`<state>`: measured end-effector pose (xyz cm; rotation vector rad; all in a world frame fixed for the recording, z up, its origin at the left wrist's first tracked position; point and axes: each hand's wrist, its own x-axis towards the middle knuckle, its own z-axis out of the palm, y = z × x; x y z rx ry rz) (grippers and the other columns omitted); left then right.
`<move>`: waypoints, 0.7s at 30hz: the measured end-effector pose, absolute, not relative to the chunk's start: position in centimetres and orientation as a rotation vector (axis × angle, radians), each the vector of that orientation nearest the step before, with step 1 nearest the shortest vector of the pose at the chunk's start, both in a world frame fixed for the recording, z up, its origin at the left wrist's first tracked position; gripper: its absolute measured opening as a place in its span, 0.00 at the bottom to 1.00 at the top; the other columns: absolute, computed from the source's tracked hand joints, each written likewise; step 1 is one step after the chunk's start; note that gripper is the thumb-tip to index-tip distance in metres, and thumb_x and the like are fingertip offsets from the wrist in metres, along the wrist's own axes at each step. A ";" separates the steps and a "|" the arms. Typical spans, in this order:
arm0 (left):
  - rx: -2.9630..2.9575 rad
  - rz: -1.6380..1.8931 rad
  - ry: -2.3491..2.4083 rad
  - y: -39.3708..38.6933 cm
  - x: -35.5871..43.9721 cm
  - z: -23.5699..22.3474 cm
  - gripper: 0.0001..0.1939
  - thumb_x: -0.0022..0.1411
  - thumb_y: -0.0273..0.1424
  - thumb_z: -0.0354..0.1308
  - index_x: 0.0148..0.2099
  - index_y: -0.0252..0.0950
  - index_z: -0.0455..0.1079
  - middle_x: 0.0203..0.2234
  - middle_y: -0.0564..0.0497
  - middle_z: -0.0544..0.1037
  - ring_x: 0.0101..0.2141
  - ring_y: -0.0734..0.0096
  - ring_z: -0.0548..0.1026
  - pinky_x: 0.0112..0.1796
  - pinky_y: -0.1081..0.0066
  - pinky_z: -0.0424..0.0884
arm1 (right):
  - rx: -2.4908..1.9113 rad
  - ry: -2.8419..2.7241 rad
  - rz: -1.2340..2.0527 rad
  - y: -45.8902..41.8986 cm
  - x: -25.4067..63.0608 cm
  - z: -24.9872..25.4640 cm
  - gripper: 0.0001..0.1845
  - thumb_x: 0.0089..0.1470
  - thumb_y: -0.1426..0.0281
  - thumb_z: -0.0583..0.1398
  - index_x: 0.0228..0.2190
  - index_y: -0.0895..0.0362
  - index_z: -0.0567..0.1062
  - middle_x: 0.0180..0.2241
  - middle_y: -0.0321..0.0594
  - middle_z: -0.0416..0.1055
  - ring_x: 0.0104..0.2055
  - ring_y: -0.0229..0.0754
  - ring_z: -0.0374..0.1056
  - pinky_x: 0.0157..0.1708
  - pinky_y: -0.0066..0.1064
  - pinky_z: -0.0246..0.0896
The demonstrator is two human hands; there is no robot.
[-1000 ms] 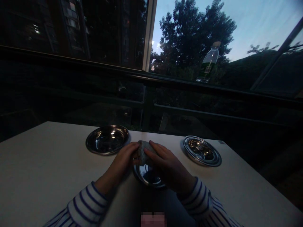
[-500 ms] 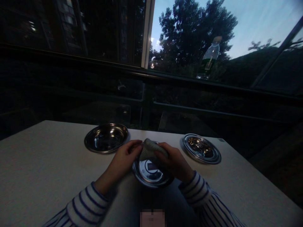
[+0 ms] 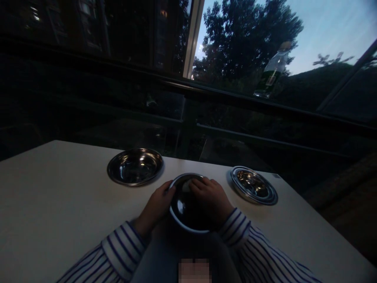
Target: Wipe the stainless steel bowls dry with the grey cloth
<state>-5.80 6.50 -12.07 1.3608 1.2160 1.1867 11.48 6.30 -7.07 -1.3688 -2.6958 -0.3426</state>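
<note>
A shiny metal dish (image 3: 184, 214) is held tilted above my lap, its dark hollow inside towards me. My left hand (image 3: 157, 204) is closed on its left rim, thumb on the near side. My right hand (image 3: 210, 198) is inside the dish at the upper right, fingers curled over a greyish cloth (image 3: 187, 185). Only a small pale bit of that cloth shows; the rest is hidden under the fingers. Both wrists have striped sleeves.
On the white table (image 3: 73, 188), a wide metal dish (image 3: 135, 167) lies to the left. A stack of metal dishes (image 3: 253, 185) lies to the right. Past the table, a bottle with a green label (image 3: 271, 74) stands on the dark window ledge (image 3: 224, 96).
The dish has been turned from its labelled underside to its hollow inside. My left hand has moved onto its rim. The right hand has taken the cloth inside it. The view has shifted slightly.
</note>
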 end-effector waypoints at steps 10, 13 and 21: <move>1.338 1.187 1.274 5.1 -5.9 -12.6 0.18 0.61 0.39 0.44 0.46 0.37 0.67 0.40 0.46 0.77 0.42 0.61 0.73 0.42 0.64 0.65 | -1.369 -2.849 0.052 6.7 11.2 -8.3 0.13 0.58 0.68 0.52 0.41 0.56 0.72 0.39 0.44 0.73 0.41 0.44 0.68 0.36 0.33 0.62; 1.335 1.199 1.287 5.3 -5.7 -12.7 0.18 0.62 0.39 0.42 0.45 0.36 0.67 0.40 0.46 0.76 0.42 0.62 0.73 0.43 0.65 0.64 | -1.230 -2.912 0.168 6.9 10.8 -8.4 0.13 0.60 0.69 0.50 0.39 0.56 0.73 0.41 0.42 0.72 0.42 0.40 0.67 0.41 0.29 0.59; 1.384 1.212 1.297 5.4 -5.6 -12.8 0.19 0.61 0.37 0.41 0.42 0.33 0.70 0.38 0.44 0.77 0.39 0.62 0.74 0.41 0.66 0.66 | -1.210 -2.921 0.283 5.7 10.0 -9.0 0.10 0.57 0.69 0.53 0.34 0.56 0.75 0.40 0.41 0.71 0.41 0.40 0.65 0.43 0.30 0.57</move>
